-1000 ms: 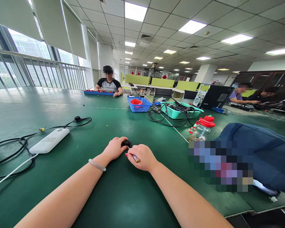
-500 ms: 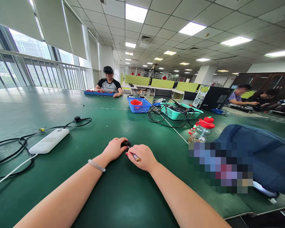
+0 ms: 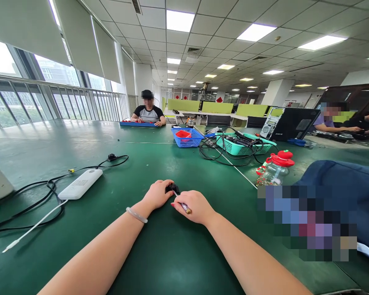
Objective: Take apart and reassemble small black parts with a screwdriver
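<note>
My left hand (image 3: 158,193), with a pale bangle at its wrist, is closed round a small black part (image 3: 172,187) on the green table. Its exact kind is too small to make out. In my right hand (image 3: 195,206) is a slim screwdriver (image 3: 184,207) with a shiny handle and a brass-coloured end. Its thin shaft points at the black part, and the tip seems to touch it. My fingers partly cover both things.
A white power bank (image 3: 80,184) and black cables lie left. Ahead are a blue basket (image 3: 187,141) and a teal basket (image 3: 244,148) of cables. A red-lidded bottle (image 3: 276,168) and navy bag (image 3: 341,180) stand right. A person (image 3: 148,112) sits across.
The camera has turned slightly left, so everything appears shifted right and a pale object shows at the left edge. Both hands keep their grip on the black part and the screwdriver.
</note>
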Demonstrator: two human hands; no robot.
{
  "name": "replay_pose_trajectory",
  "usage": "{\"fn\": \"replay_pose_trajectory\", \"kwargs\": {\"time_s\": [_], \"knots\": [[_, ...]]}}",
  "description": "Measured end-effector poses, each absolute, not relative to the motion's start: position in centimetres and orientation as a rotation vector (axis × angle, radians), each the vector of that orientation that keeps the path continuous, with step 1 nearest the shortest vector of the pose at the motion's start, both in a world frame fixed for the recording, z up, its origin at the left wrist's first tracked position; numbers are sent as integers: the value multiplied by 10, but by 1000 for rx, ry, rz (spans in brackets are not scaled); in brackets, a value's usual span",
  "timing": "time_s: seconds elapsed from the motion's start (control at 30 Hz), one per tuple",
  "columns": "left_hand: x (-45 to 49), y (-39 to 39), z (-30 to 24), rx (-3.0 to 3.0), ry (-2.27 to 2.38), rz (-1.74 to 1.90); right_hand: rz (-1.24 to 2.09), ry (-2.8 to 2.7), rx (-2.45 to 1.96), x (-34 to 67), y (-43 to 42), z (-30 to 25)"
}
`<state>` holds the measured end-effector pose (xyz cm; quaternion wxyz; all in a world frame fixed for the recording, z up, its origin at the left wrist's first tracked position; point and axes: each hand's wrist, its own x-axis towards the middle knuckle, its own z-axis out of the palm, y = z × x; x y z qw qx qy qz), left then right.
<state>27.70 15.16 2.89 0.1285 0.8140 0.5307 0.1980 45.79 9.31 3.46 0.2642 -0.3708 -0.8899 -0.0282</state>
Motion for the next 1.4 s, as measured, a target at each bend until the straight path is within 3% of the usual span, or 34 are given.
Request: {"fn": "replay_pose_trajectory", "kwargs": {"time_s": [0.47,1.4], "knots": [[277,150,30,2353,1552,566,259,-2293,-1017,463,94,36],[276,152,27,2373,1536,617,377,-2208,-1016,461,94,38]]}}
